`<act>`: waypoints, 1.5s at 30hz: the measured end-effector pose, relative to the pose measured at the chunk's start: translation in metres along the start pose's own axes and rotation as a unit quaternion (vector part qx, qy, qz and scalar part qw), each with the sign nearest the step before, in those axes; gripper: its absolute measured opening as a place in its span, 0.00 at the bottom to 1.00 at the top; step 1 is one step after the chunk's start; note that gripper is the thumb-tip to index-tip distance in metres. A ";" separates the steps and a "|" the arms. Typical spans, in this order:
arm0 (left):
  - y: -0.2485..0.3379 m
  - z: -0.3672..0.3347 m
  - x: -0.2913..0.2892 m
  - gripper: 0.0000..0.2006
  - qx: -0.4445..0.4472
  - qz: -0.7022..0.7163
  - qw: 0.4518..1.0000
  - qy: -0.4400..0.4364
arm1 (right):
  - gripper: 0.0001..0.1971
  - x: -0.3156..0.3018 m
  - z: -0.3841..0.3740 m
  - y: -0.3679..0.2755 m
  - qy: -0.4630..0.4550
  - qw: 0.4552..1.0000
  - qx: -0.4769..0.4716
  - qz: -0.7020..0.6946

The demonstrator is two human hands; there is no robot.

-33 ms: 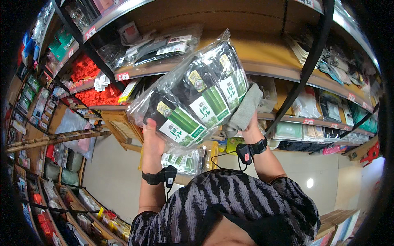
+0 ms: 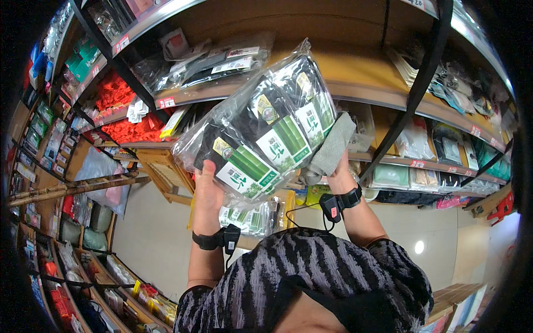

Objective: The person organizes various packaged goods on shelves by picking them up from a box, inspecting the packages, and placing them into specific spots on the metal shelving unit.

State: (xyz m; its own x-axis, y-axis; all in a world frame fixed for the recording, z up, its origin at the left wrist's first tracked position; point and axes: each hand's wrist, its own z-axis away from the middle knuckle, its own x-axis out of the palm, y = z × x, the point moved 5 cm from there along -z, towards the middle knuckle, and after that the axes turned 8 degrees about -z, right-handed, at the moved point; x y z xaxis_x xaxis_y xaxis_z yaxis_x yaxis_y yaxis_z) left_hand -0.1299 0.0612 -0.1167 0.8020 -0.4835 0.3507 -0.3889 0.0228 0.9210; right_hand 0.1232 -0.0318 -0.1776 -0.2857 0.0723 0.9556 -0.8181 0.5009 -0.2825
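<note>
A large clear plastic bag (image 2: 261, 130) is held up, tilted, before the shelves. Through the film show black, folded textile-like packs (image 2: 270, 108) with white-and-green bamboo labels; their exact kind I cannot make out. My left hand (image 2: 207, 186) is closed on the bag's lower left corner, thumb on the front and other fingers mostly hidden. At the bag's right end, my right hand (image 2: 340, 168) grips a grey cloth (image 2: 337, 145) that lies against the film. Most of the right hand's fingers are behind the cloth.
Ahead, a brown shelf (image 2: 355, 72) bears plastic-wrapped packs (image 2: 222, 64) on its left. Dark uprights (image 2: 425, 66) divide the shelving. Below my hands lie more green-labelled packs (image 2: 250, 219). A wooden frame (image 2: 166, 169) and bamboo poles (image 2: 78, 188) are to the left, stocked racks (image 2: 83, 277) lower left.
</note>
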 end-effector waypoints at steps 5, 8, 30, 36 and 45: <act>0.010 -0.001 0.023 0.21 0.033 0.095 0.993 0.061 | 0.23 0.027 0.019 0.029 -0.001 0.999 0.053 -0.007; 0.013 -0.010 0.029 0.21 0.108 0.081 0.984 0.115 | 0.25 0.030 0.039 0.069 0.044 0.977 0.105 0.180; 0.038 0.030 0.034 0.12 0.182 -0.105 0.963 0.166 | 0.23 0.130 0.039 0.067 -0.291 0.528 -0.368 0.707; 0.051 0.044 0.022 0.12 0.200 0.031 0.968 0.148 | 0.20 0.056 -0.018 0.040 -0.135 0.496 -0.159 0.843; 0.059 0.040 -0.003 0.15 0.107 0.062 0.985 0.122 | 0.19 -0.058 -0.033 0.019 -0.104 0.921 0.177 0.331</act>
State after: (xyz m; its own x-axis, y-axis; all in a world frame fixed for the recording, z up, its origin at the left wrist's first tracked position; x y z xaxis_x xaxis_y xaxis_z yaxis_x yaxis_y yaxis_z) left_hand -0.1736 0.0292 -0.0700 0.8172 -0.2640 0.5122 -0.5562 -0.1290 0.8210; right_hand 0.1408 0.0018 -0.2360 -0.8400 0.0768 0.5371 -0.5306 0.0908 -0.8427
